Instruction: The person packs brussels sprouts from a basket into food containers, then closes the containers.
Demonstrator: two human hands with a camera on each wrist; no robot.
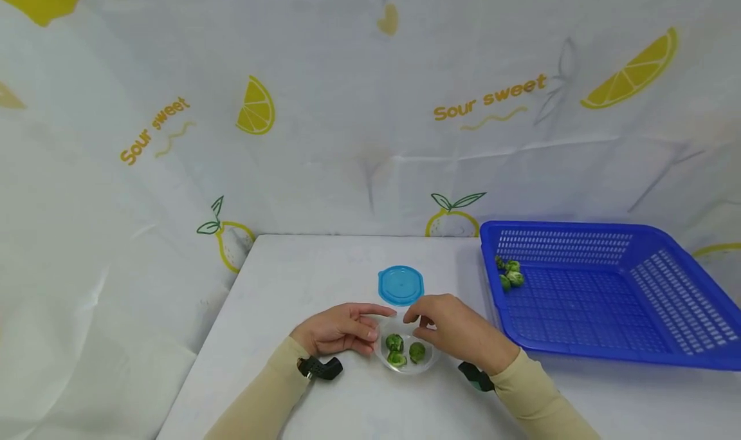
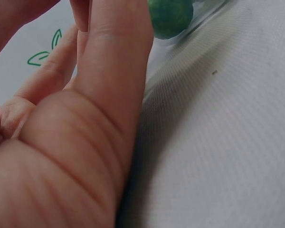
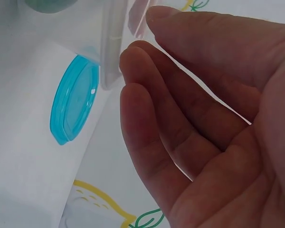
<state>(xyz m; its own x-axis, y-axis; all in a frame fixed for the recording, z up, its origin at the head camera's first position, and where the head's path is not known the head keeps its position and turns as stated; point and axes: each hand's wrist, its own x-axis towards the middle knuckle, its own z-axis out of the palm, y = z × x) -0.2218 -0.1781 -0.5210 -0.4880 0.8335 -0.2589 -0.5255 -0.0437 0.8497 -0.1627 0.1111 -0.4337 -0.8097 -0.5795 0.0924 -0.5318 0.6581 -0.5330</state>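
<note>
The right hand (image 1: 457,330) covers the far right rim of the clear container (image 1: 405,356), so its fingertip contact cannot be told. In the left wrist view the left hand (image 2: 71,133) fills the frame and one green sprout (image 2: 170,16) is cut by the top edge. The sprouts in the blue basket (image 1: 608,292) are too small to count.

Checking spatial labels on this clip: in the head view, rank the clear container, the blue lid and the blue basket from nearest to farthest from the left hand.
From the left hand:
1. Clear container, touching its fingers, just to its right.
2. Blue lid, behind the container, mid-table.
3. Blue basket, far right of the table.
</note>
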